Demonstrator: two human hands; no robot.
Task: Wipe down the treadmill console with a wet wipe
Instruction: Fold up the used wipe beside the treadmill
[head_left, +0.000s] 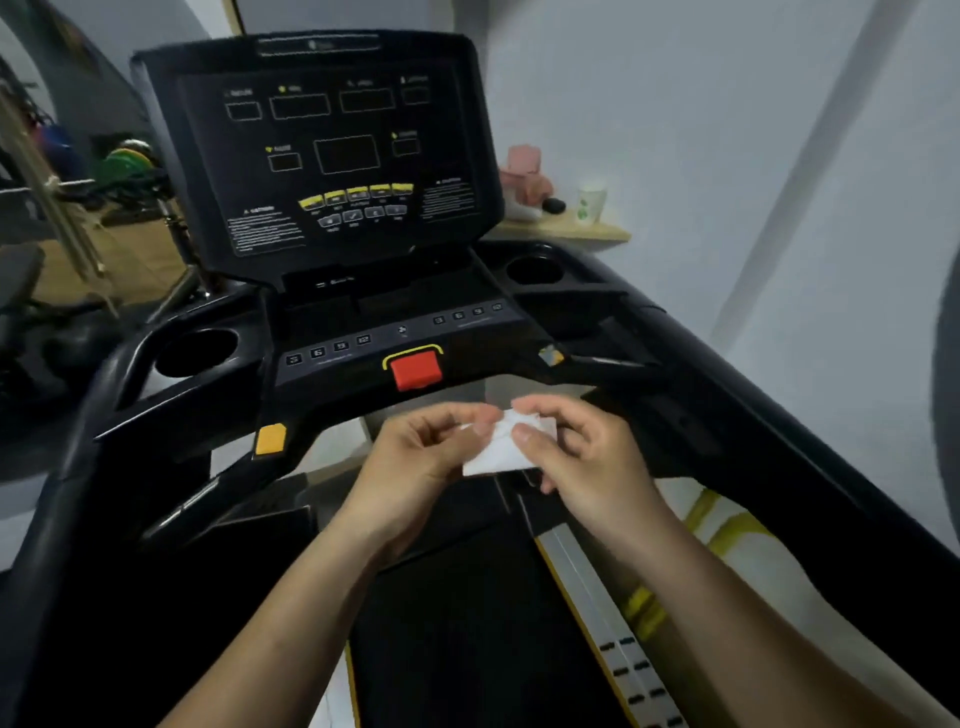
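Left hand (415, 457) and right hand (582, 457) pinching a white wipe (498, 454) between their fingers, held in the air just below the console's (332, 156) red stop button (415, 368), over the belt (457, 623)

A pale grey wall (727, 130) is seen at right, crossed by a diagonal darker band (810, 156). A small light-wood shelf (597, 236) is seen against it; a pink container (524, 176), a small dark object (555, 205) and a white cup with green print (591, 205) are set on it. At left, green and yellow weight plates (124, 161) are seen, blurred, above tan wooden flooring (67, 270). Pale flooring with yellow marks (727, 525) is shown at lower right. Lighting is dim and cool.
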